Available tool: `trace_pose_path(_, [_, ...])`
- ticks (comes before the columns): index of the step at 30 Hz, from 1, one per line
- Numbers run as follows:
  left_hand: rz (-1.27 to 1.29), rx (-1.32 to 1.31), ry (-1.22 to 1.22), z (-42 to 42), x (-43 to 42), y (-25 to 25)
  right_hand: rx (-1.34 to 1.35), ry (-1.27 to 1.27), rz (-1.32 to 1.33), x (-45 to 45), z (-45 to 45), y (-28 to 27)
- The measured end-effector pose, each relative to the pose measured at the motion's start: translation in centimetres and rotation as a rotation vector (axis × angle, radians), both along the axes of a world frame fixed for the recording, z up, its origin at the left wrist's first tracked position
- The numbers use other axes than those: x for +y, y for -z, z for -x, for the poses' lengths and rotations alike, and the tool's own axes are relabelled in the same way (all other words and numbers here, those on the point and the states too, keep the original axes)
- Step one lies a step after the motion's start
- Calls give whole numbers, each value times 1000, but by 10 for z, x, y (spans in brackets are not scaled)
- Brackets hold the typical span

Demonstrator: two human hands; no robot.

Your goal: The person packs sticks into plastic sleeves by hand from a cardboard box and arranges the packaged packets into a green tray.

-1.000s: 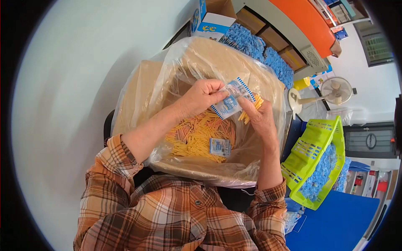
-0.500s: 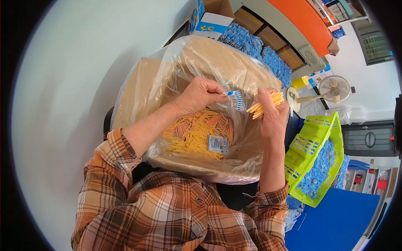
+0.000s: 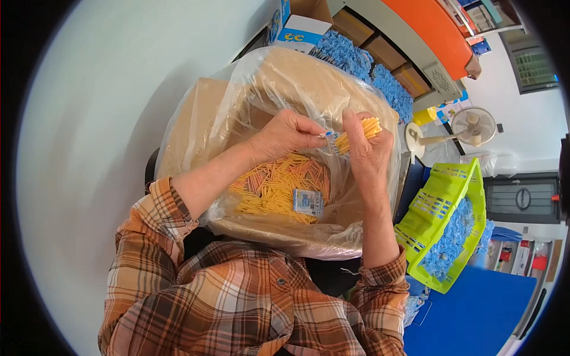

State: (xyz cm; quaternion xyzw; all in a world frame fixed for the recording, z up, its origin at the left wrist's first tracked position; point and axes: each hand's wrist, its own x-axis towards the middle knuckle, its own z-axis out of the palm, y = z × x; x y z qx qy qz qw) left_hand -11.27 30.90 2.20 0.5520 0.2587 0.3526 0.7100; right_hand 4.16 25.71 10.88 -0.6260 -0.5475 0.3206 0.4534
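Observation:
My left hand (image 3: 284, 135) pinches the edge of a small blue-and-white plastic packet (image 3: 326, 134) between thumb and fingertips. Much of that packet is hidden behind the sticks and my right hand. In my right hand (image 3: 371, 153) is a bundle of thin yellow sticks (image 3: 369, 127), gripped under the thumb, with its lower ends against the packet. Whether the ends are inside it I cannot tell. Both hands are over a carton lined with clear plastic (image 3: 297, 68). Loose yellow and orange sticks (image 3: 267, 199) cover its bottom, and another printed packet (image 3: 308, 202) lies on them.
A green basket (image 3: 436, 204) at the right holds many blue packets (image 3: 451, 237). Behind the carton are more blue packet piles (image 3: 344, 56) and an open white-and-blue box (image 3: 300, 35). A fan (image 3: 473, 126) stands at the right, above a blue panel (image 3: 475, 308).
My right hand has moved left with the yellow sticks, bringing their ends to the packet. My left hand stays nearly in place, still pinching the packet.

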Motion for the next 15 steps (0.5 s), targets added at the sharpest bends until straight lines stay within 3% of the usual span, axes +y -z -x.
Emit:
trace_pose_path(4, [28,-27,-4,-1,2,5,51,-20,-179,9,9,18])
trace_pose_path(10, [69,-56,-28,-1,3,4,-31,-209,-113,6,-3,14])
trace_pose_path(13, [73,-73,-25,-3,3,3,162,-116,-165,-10,-1,12])
trace_pose_path(15, [18,-101,-4,-5,2,4,-1,-60,-132,-18,-5,28])
